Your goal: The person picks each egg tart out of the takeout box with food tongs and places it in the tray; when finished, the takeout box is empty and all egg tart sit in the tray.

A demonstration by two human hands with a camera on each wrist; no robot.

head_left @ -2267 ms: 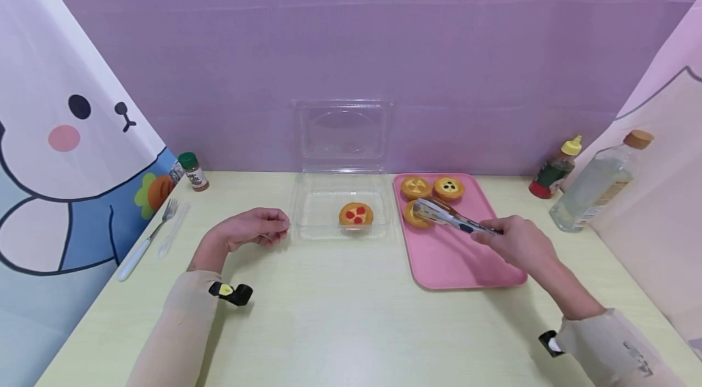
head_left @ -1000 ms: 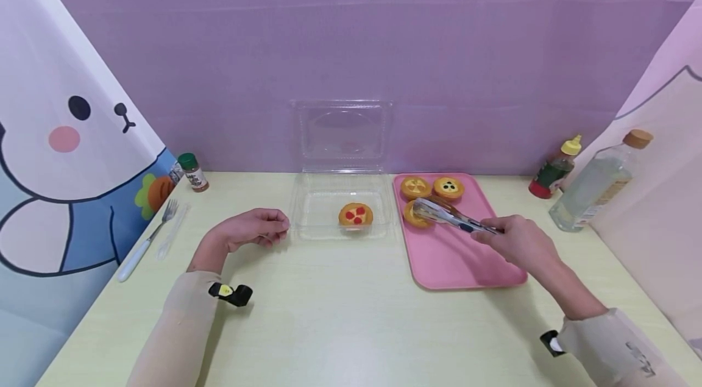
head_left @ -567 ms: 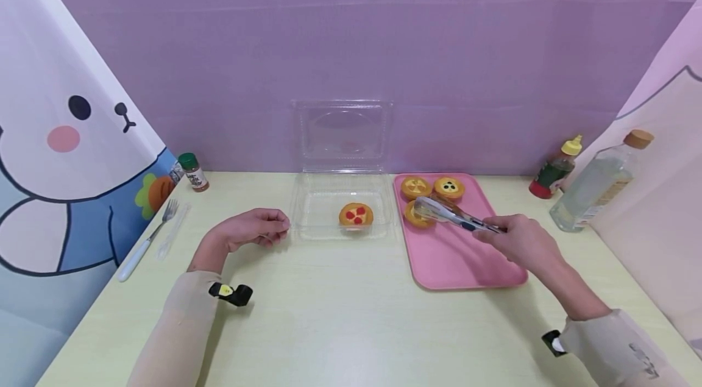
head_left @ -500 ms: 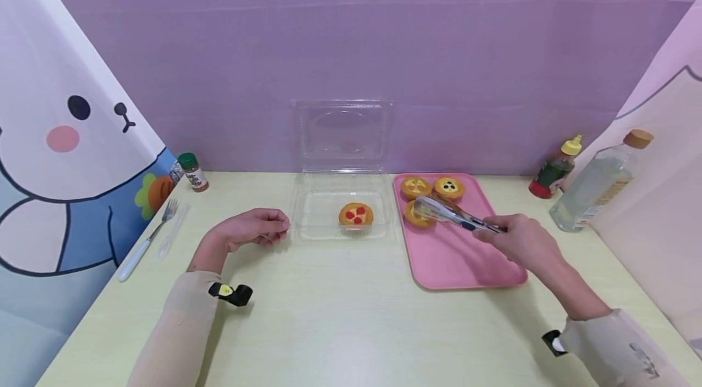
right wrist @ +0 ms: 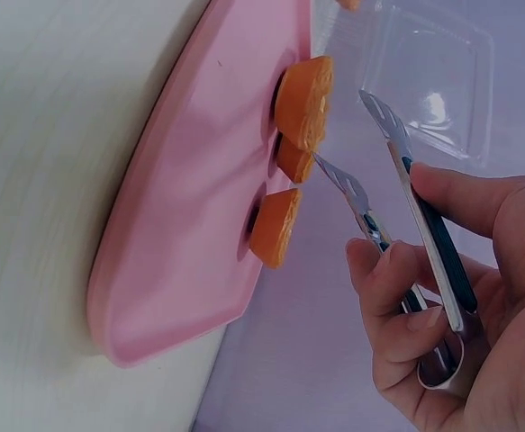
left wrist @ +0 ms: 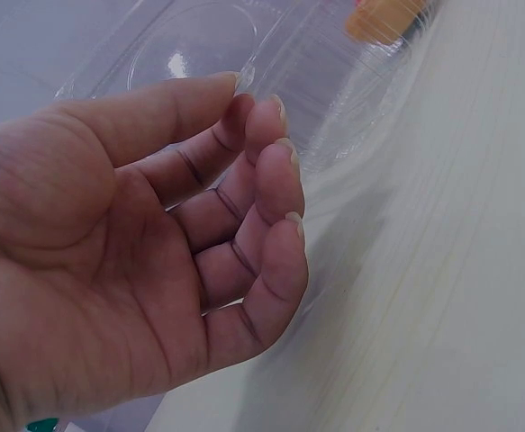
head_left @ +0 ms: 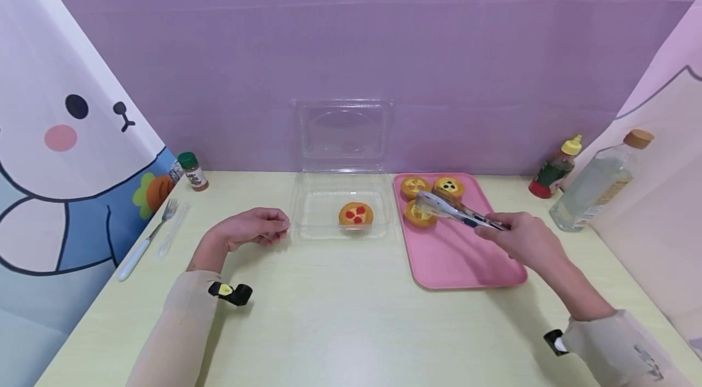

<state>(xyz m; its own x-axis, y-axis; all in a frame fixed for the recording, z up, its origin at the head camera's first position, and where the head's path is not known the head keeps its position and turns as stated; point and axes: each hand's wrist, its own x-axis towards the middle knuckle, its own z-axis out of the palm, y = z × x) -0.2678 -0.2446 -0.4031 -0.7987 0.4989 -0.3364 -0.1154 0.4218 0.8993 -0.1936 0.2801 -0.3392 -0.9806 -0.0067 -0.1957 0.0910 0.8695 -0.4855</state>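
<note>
My left hand (head_left: 253,228) pinches the left edge of a clear plastic clamshell container (head_left: 312,198) between thumb and index finger; the other fingers (left wrist: 280,184) curl loosely. The container's lid stands raised at the back, and a tart with red dots (head_left: 355,214) sits inside. In my right hand (head_left: 523,239) are metal tongs (head_left: 452,210), gripped with their two arms spread apart. Their tips hover above a pink tray (head_left: 460,265), over the front tart (head_left: 420,216), apart from it in the right wrist view. Behind it lie a plain tart (head_left: 414,186) and a dark-dotted tart (head_left: 450,186).
A green-capped spice jar (head_left: 193,171), a fork (head_left: 148,241) and a clear plastic utensil (head_left: 172,231) lie toward the left side. On the right stand a sauce bottle with a yellow cap (head_left: 554,169) and a clear cork-topped bottle (head_left: 595,186). A purple backdrop (head_left: 351,39) hangs behind.
The tongs have risen slightly and shifted a little right, baring more of the front tart. My left hand and the container have stayed in place.
</note>
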